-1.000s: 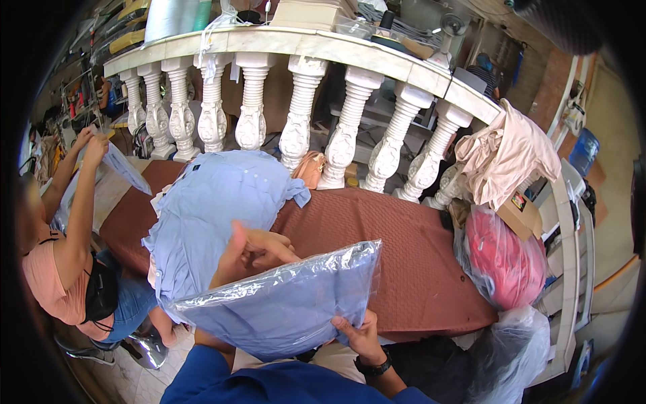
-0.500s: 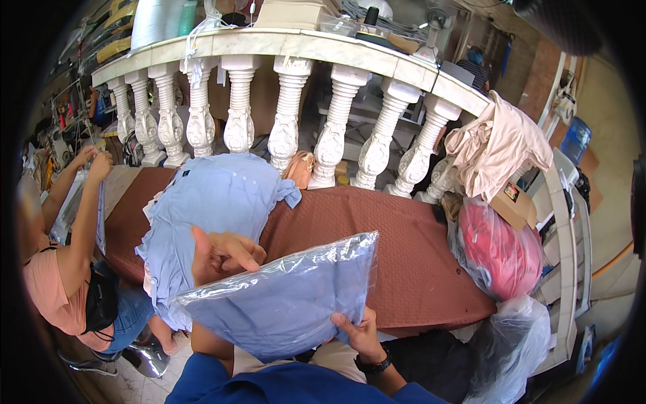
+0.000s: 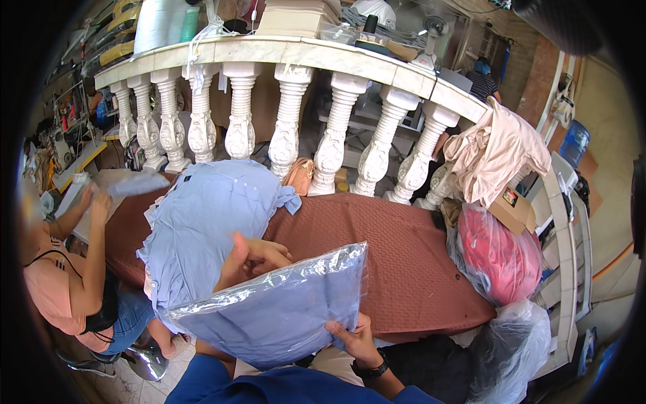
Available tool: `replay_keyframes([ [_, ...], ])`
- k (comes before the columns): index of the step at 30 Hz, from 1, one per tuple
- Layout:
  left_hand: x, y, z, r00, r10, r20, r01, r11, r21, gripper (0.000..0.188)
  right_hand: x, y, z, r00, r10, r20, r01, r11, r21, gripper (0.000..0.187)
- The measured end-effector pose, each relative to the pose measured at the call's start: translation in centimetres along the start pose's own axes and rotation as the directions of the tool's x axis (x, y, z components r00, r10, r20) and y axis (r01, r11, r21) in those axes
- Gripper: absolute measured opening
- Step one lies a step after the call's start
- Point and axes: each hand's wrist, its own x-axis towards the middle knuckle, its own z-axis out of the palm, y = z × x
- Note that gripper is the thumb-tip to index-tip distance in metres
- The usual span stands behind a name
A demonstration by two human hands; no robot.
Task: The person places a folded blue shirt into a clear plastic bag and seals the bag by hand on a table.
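Note:
A clear plastic bag [image 3: 269, 316] with a folded blue garment inside hangs tilted in front of me. My right hand [image 3: 354, 342], a dark watch on its wrist, pinches the bag's lower right edge between thumb and fingers. Behind the bag's upper edge is my left hand [image 3: 252, 259], thumb raised and fingers stretched to the right; the bag covers its lower part. Past that hand, a pile of light blue shirts [image 3: 219, 209] lies on the brown cloth-covered table [image 3: 383, 262].
To the left, a co-worker in a peach shirt [image 3: 57, 269] handles a blurred pale packet [image 3: 138, 184]. White balusters [image 3: 284, 128] line the table's far side. A clear bag of red cloth [image 3: 498, 256] and crumpled plastic [image 3: 515, 343] are at right. Beige fabric [image 3: 498, 148] drapes over the railing.
My left hand has moved right along the bag's upper edge, and the bag has shifted slightly left and down. The co-worker's hands have lowered, with a pale packet swung out to the right.

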Motion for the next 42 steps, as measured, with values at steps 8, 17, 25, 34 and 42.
replay_keyframes([
  [8,-0.1,0.4,0.5,0.995,-0.034,-0.092,0.036,0.999,0.022,0.094,0.1,0.0,-0.2,1.0,0.017,-0.009,-0.017,1.0,-0.019,0.017],
  [17,-0.2,0.2,1.5,0.977,0.013,-0.214,-0.014,1.0,-0.006,0.091,0.2,0.0,0.1,1.0,-0.005,0.006,0.005,1.0,0.0,0.017],
  [25,-0.7,1.8,0.6,0.986,-0.145,-0.078,0.139,0.987,-0.08,0.086,0.2,0.1,-0.1,1.0,0.004,-0.014,-0.004,1.0,-0.013,0.016],
  [34,0.5,0.4,1.0,0.994,0.059,-0.09,-0.068,0.992,-0.108,0.088,0.2,0.1,-0.1,1.0,0.011,-0.024,-0.011,1.0,-0.007,0.016],
  [42,0.8,0.9,1.0,0.998,0.06,0.012,-0.058,0.991,-0.117,0.088,0.2,-0.1,0.0,1.0,-0.002,-0.019,0.002,1.0,0.004,0.016],
])
